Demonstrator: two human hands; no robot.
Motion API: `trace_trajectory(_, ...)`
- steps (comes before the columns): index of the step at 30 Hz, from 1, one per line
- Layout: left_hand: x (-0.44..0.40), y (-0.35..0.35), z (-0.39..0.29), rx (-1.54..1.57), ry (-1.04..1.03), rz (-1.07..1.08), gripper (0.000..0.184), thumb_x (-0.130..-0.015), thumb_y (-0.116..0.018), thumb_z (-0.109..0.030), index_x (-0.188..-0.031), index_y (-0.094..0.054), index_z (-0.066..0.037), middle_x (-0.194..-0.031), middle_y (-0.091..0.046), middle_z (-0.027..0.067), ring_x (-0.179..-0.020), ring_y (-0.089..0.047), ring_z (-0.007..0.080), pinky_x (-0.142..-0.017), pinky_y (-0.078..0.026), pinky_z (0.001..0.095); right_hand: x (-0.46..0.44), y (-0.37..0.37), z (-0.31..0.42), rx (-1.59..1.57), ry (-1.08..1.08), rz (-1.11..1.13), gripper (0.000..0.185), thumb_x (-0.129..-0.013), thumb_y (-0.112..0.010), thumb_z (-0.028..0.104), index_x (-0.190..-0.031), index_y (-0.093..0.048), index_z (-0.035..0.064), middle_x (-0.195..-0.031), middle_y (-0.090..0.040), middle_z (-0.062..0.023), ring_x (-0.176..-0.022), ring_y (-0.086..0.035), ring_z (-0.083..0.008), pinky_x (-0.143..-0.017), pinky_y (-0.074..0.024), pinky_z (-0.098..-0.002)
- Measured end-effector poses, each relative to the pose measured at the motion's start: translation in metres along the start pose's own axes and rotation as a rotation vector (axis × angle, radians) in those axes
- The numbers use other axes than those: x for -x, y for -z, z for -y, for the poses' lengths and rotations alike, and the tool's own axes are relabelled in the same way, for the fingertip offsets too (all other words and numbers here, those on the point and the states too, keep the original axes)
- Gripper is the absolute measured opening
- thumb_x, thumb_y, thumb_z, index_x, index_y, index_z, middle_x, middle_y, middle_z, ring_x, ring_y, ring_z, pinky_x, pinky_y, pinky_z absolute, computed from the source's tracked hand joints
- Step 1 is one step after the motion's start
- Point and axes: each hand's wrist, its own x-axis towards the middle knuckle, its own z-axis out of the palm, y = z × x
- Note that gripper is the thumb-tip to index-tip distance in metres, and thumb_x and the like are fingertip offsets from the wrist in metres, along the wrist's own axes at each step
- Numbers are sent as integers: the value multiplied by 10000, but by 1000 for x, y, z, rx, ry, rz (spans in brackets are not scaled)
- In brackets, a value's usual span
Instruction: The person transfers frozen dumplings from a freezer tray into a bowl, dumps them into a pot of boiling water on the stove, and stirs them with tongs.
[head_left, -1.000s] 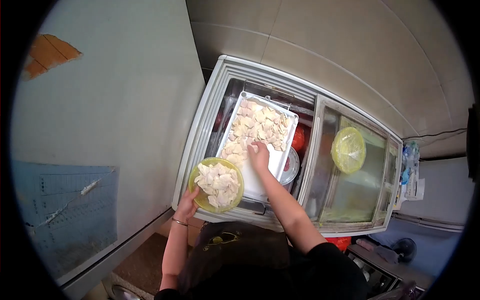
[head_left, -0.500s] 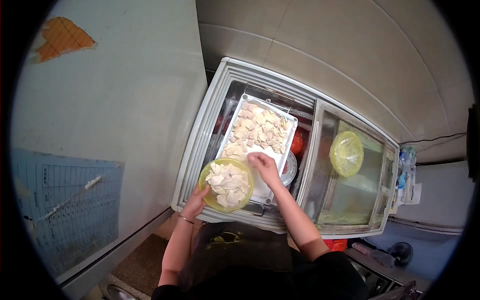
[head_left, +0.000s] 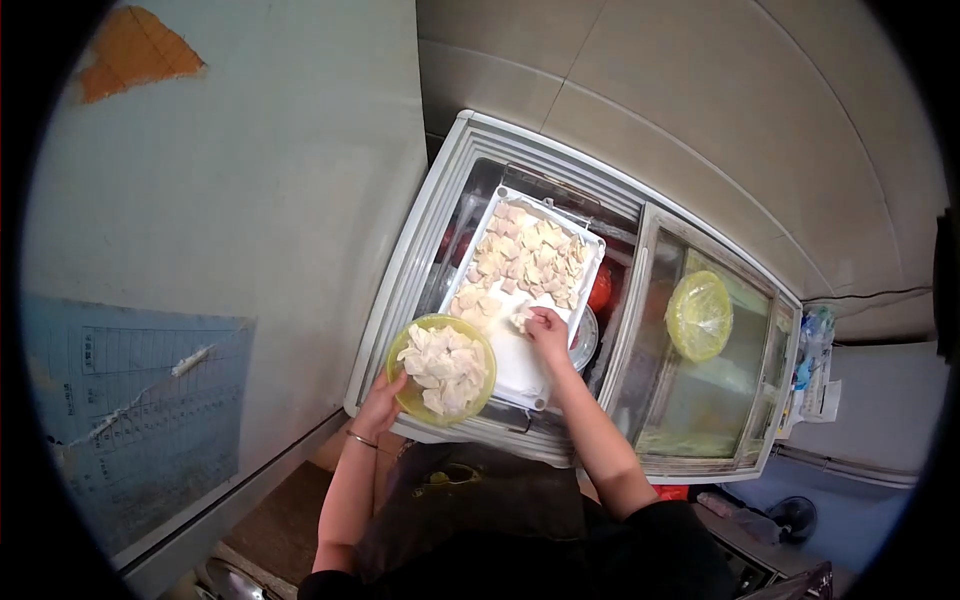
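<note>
My left hand grips the left side of a yellow-green bowl heaped with pale folded wontons. The bowl is over the near left corner of a white tray. Many wontons cover the tray's far part, and its near part shows bare white. Over the tray, right of the bowl, my right hand has its fingertips closed on a single wonton. Whether that wonton touches the tray, I cannot tell.
The tray sits in the opened side of a chest freezer. Red bags and a round container lie lower beside it. On the glass lid stands a plastic-covered yellow bowl. A tall pale panel rises at the left.
My right hand has moved from beside the bowl's rim rightward over the tray, and a wonton now shows at its fingertips. The bowl has shifted slightly left in view.
</note>
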Motion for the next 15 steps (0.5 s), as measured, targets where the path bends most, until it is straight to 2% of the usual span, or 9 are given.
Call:
trace_trajectory(2,-2,-2,0,-3,-8,11,464,-961,-464,-154,-1381,-293,-53,-1327,-435,83,-1201,-454,197,-983,-410,340,23,9,25,-84,-74,9,298,-807,-619,24,-1099,-567,1,-868,-608,-8,-727,-576,-96,-663,-494,-234)
trace_trajectory(5,-12,-3,5,-7,84,31,470,-959,-471,-159,-1381,-294,-51,-1326,-437,85,-1198,-458,197,-987,-403,346,65,-1,84,-38,-18,428,322,-839,-618,45,-1152,-553,4,-962,-605,-32,-847,-581,-103,-777,-486,-247)
trace_trajectory(6,-15,-5,6,-9,83,35,470,-959,-471,-159,-1381,-294,-51,-1326,-437,85,-1198,-458,197,-987,-403,346,64,-7,85,-38,-13,425,322,-839,-618,45,-1152,-553,4,-962,-605,-32,-847,-581,-103,-777,-486,-247)
trace_trajectory(8,-16,-11,5,-49,66,28,431,-968,-442,-185,-1360,-326,-48,-1291,-480,93,-1174,-494,221,-963,-443,369,63,-18,87,123,200,502,309,-856,-622,92,-1155,-579,31,-936,-629,-18,-867,-590,-101,-799,-474,-248)
trace_trajectory(9,-16,-10,6,-54,66,33,431,-968,-442,-185,-1360,-326,-48,-1291,-480,93,-1174,-494,221,-963,-443,369,50,-20,83,165,143,441,364,-840,-634,112,-1187,-560,28,-1010,-622,-68,-907,-590,-145,-818,-472,-273)
trace_trajectory(10,-15,-7,8,-65,39,27,438,-969,-442,-190,-1365,-320,-49,-1299,-473,94,-1182,-486,220,-975,-432,369,37,-24,73,163,146,439,364,-840,-634,112,-1187,-560,28,-1010,-622,-68,-907,-590,-145,-818,-472,-273)
trace_trajectory(12,-10,-5,6,-79,10,19,445,-969,-441,-195,-1370,-314,-50,-1307,-466,94,-1190,-478,218,-987,-421,369,6,-34,41,450,364,265,405,-804,-652,125,-1187,-553,35,-1078,-592,-127,-965,-580,-233,-863,-456,-319)
trace_trajectory(13,-4,-6,2,-56,52,19,451,-970,-439,-175,-1381,-293,-59,-1325,-441,88,-1201,-461,209,-988,-414,358,-4,-41,27,564,469,202,429,-767,-661,128,-1171,-552,37,-1099,-563,-174,-1007,-549,-322,-901,-433,-359)
trace_trajectory(15,1,-1,-3,-36,89,15,460,-971,-437,-154,-1392,-273,-67,-1344,-416,83,-1212,-444,200,-990,-407,346,-2,-61,30,661,554,162,422,-763,-662,127,-1160,-553,36,-1095,-563,-174,-1013,-544,-328,-903,-429,-368)
